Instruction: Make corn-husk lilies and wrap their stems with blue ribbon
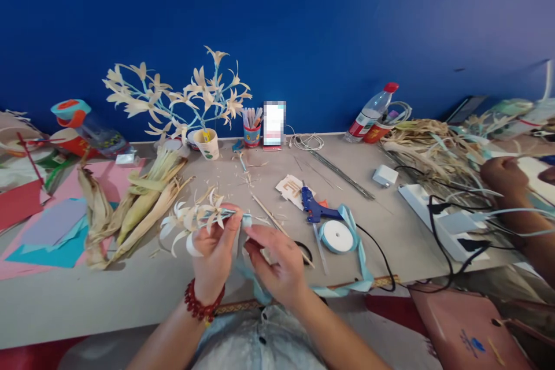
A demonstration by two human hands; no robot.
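My left hand [217,248] is closed around the stems of a spray of pale husk flowers [197,214], which points left. Close beside it, my right hand [277,254] pinches a light blue ribbon [247,221] at the stem ends. The ribbon hangs below my hands and seems to run along the table edge to a white-cored ribbon roll [338,237] on the right. Behind that roll lies a blue glue gun [318,208] on a scrap of printed card [291,189]. My fingers partly hide the stems and the ribbon's end.
A paper cup [207,145] at the back holds a branching flower arrangement [173,98]. Corn husks [139,208] and coloured paper [52,237] lie left. Thin wires [342,174], a power strip [429,219] and a plastic bottle [370,115] are right, near another person's hand [505,179].
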